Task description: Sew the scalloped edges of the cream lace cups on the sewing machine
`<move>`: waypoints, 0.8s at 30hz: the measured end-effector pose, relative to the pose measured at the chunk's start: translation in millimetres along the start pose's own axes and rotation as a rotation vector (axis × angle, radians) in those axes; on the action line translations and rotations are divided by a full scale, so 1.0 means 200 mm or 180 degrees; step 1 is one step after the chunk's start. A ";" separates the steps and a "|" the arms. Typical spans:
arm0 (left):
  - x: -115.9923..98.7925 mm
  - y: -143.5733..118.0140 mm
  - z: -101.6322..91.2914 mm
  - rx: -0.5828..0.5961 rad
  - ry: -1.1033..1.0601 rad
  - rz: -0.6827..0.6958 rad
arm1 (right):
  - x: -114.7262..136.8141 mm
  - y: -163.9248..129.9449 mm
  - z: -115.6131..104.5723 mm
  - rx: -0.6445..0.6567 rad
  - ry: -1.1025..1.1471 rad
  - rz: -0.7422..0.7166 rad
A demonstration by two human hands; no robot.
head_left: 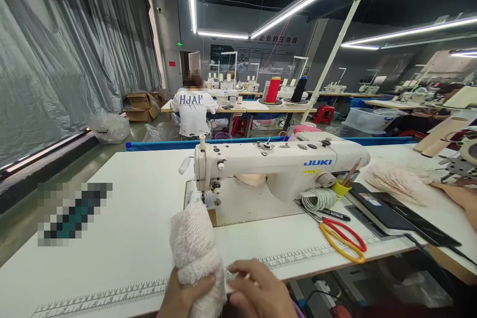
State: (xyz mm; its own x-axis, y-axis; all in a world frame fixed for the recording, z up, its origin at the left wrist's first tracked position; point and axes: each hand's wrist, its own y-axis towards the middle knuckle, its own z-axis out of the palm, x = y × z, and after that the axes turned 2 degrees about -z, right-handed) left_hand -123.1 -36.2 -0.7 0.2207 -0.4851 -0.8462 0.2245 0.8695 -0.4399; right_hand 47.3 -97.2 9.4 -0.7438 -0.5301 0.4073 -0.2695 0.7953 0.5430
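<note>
two hands at table edge: left hand [183,298] grips fuzzy white fabric [194,248]; right hand [261,290] prob. pinching its edge.

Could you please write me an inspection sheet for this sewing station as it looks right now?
Surface: white table with a printed ruler strip along its front edge.
Job's things: fluffy white fabric piece, held upright in front of the Juki sewing machine.
Clutter: scissors with red and yellow handles, black pen, yellow cup of pencils, black tablet, pale fabric pile at right.
Grippers: left hand grips the fabric's lower end; right hand touches it alongside.
Cables: coiled white cord by the machine; black cable off the table's right edge.
Surroundings: seated person in white shirt behind; another person's hand at right edge; thread cones, cardboard boxes.
</note>
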 end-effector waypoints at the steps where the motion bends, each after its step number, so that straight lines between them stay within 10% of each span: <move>1: -0.01 -0.01 0.01 0.0081 0.0197 0.0089 | 0.01 0.04 -0.07 -0.0088 0.0246 0.0104; 5: -0.04 -0.04 0.07 0.0811 0.0434 0.0375 | 0.05 0.18 -0.15 -0.0330 0.0495 -0.0056; 19: -0.09 -0.05 0.18 0.0926 0.0793 0.0515 | 0.01 0.15 -0.09 -0.0077 -0.0377 -0.0033; 24: -0.14 -0.07 0.24 0.1099 0.0815 0.0576 | 0.03 0.12 -0.11 -0.0219 0.0338 0.0161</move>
State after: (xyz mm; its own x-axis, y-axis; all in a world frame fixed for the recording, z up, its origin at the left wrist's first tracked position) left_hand -86.0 -38.6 44.4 0.0539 -0.2521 -0.9662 0.5164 0.8352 -0.1891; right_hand 49.6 -87.5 41.5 -0.6854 -0.5207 0.5090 -0.1879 0.8018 0.5673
